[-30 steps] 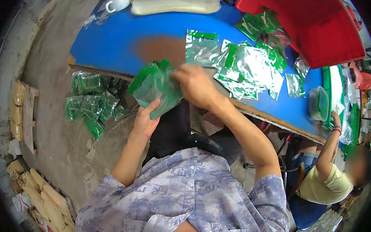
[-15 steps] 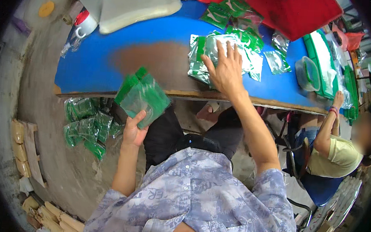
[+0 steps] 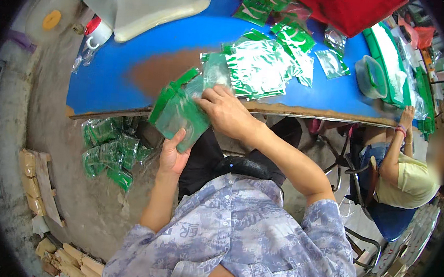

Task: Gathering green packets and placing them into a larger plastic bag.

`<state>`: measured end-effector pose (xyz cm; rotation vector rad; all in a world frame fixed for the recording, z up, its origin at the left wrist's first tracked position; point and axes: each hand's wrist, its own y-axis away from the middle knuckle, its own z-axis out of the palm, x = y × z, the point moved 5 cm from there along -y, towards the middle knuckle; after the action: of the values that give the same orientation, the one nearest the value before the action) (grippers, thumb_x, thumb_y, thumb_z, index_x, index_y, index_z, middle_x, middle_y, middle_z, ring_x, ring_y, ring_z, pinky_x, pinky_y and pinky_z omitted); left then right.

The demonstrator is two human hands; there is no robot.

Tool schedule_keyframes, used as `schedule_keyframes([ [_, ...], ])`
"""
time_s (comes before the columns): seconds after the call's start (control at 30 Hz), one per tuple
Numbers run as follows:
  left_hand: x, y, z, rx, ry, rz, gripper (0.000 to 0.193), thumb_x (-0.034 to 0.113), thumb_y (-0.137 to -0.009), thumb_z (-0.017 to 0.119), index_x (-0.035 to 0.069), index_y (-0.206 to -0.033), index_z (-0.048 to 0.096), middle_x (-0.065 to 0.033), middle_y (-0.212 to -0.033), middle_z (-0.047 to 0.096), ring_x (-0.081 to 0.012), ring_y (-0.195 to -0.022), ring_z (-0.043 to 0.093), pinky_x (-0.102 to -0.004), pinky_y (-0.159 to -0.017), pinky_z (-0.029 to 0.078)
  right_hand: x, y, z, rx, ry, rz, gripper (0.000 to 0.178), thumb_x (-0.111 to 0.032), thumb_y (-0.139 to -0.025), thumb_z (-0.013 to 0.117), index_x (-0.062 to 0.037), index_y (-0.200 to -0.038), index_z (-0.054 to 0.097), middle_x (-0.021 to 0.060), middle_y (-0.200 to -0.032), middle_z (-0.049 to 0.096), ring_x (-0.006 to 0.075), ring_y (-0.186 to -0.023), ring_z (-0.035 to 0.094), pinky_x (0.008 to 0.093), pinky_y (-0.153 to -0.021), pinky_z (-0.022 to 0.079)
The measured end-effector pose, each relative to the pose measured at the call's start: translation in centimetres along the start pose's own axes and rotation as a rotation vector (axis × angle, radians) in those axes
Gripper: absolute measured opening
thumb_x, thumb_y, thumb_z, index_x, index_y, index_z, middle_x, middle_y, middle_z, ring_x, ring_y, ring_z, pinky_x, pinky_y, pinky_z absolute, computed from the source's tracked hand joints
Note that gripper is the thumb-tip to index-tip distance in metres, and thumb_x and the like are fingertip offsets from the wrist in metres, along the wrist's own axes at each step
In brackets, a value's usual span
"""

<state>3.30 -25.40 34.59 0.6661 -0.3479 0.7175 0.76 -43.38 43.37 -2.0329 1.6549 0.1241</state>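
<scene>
one bundle of green-and-clear packets (image 3: pixel 181 116) sits off the near edge of the blue table (image 3: pixel 100 88), over the lap; clock readings taken from it, as viewed.

left hand (image 3: pixel 174 155) at 6 o'clock: clamped on the bundle's lower corner, thumb on the upper face. right hand (image 3: pixel 228 114) at 3 o'clock: fingers bent together at the near end of a loose clear packet (image 3: pixel 216 69), 1 o'clock; fingertip undersides hidden, so cannot tell if it is pinched. right fingers also lie very near the bundle's side, maybe touching.

shiny pile (image 3: pixel 259 64) at 2 o'clock, just beside the loose packet. more green packets (image 3: pixel 112 149) on the floor, 8 o'clock.

step in hand, by my reading: bringing the loose packet over to the bundle. next move calls for a sure pinch, edges lined up, the left grip kept firm; slick film could slide.
</scene>
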Motion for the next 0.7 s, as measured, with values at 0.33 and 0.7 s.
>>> schedule_keyframes([
  [0.33,1.8,0.7,-1.2,-0.029,-0.050,0.064,0.051,0.001,-0.084,0.068,0.004,-0.132,0.049,-0.0061,-0.128,0.057,-0.0210,-0.119,0.056,-0.0384,-0.104,0.045,9.2,3.0,-7.9,0.397,0.363,0.577,0.082,-0.045,-0.072,0.081,-0.0004,-0.133,0.050,0.0259,-0.118,0.055,0.0409,-0.108,0.053,0.0471,-0.091,0.044],
  [0.7,2.9,0.8,-2.1,-0.085,-0.061,0.046,0.056,0.003,-0.081,0.072,0.007,-0.133,0.050,-0.0045,-0.126,0.058,-0.0215,-0.118,0.056,-0.0381,-0.105,0.044,2.5,-1.6,-3.9,0.222,0.310,0.326,0.064,-0.040,-0.086,0.068,-0.0030,-0.135,0.050,0.0237,-0.124,0.054,0.0435,-0.117,0.049,0.0532,-0.098,0.040],
])
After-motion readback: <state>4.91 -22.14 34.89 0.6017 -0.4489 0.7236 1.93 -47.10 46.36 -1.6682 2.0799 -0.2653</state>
